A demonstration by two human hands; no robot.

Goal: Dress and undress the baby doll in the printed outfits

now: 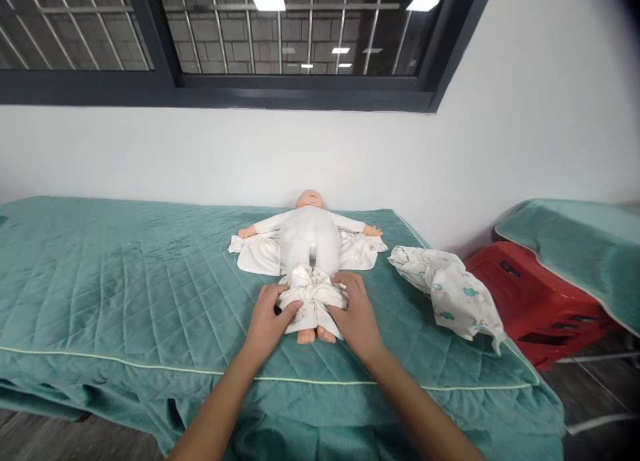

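On the green bed a baby doll [309, 237] lies on its back, head toward the wall and arms spread. Around its legs are bunched white baby pants [314, 293], with the bare feet [316, 335] showing below the cuffs. My left hand [270, 314] grips the left side of the pants, thumb on top of the cloth. On the other side my right hand [356, 311] holds the pants' edge in the same way. Under the doll's arms a white baby top [260, 253] is spread open. Some of my fingertips are hidden by the fabric.
To the right, a crumpled white cloth with green prints [453, 291] lies near the edge of the quilted bed [125, 281]. Past that edge stands a red plastic stool [530, 294] partly under another green cover [580, 247]. A white wall [200, 154] and barred window are behind.
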